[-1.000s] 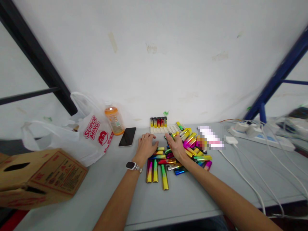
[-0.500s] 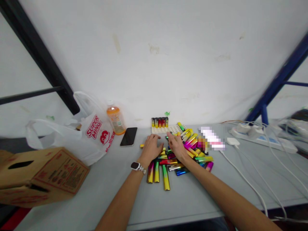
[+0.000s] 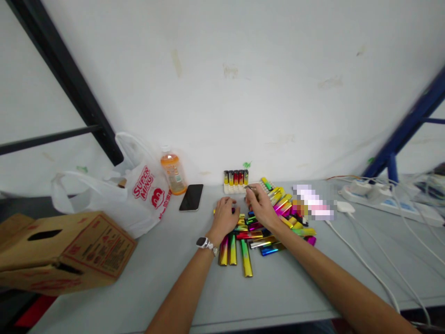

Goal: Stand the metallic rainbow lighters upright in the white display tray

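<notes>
- Our left hand [image 3: 225, 219] is curled over the left side of the lighter pile [image 3: 249, 235], just below center frame; we can't tell if it's gripping one.
- Our right hand [image 3: 261, 205] has its fingers bent near the white tray [image 3: 233, 189], grip unclear too.
- Five upright lighters [image 3: 236, 177] fill the tray's left end, around mid-frame.

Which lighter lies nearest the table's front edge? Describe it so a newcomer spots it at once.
On the grey table, find the pile of shiny lighters. At its near side, three lie with yellow ends toward the front edge; pick the rightmost, the green-and-yellow lighter. A gap separates it from the other two, and it reaches closest to that edge.
</notes>
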Tool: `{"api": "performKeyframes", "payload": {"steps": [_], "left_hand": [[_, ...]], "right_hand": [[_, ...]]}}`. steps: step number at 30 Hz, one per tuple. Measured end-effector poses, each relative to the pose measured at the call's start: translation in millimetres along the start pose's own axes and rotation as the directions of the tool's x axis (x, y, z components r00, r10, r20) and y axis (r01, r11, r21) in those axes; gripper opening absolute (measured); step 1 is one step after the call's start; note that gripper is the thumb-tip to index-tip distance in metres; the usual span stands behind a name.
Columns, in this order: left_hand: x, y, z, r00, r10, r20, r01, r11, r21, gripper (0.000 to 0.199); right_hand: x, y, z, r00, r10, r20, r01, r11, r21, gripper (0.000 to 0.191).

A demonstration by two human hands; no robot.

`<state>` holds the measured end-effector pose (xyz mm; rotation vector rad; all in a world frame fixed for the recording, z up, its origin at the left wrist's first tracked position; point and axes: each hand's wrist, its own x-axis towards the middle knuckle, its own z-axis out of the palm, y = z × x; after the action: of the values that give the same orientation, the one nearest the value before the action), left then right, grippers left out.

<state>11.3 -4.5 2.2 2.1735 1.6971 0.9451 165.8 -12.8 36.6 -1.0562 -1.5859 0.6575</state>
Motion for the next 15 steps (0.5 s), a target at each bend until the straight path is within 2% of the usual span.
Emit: {"api": "performKeyframes", "payload": {"steps": [3,5,10,15], "left_hand": [[3,2,-7.5,0.998,0.052,-0.031,-0.055,0.994,-0.098,0.025],[6,-2,-19.9,0.997,0.076,-0.019,-0.077,0.994,-0.076,0.026],[10,-20,-46.5,0.993,0.026,0.119,-0.035,0.996,0.077,0.020],[10,-21,-50.9,0.969,-0.002,0.247,0.002,1.000,0.000,0.014]], "right_hand": [[17,6,1,0.990,-0.140,0.018,0.141,0.984,-0.106,0.038],[34,11,3,0.987,-0.152,0.045,0.158,0.976,-0.149,0.035],[81,25,13,0.982,-0.155,0.109,0.176,0.962,-0.209,0.035],[117,33,31,0.957,-0.197,0.213,0.251,0.929,-0.271,0.020]]}}
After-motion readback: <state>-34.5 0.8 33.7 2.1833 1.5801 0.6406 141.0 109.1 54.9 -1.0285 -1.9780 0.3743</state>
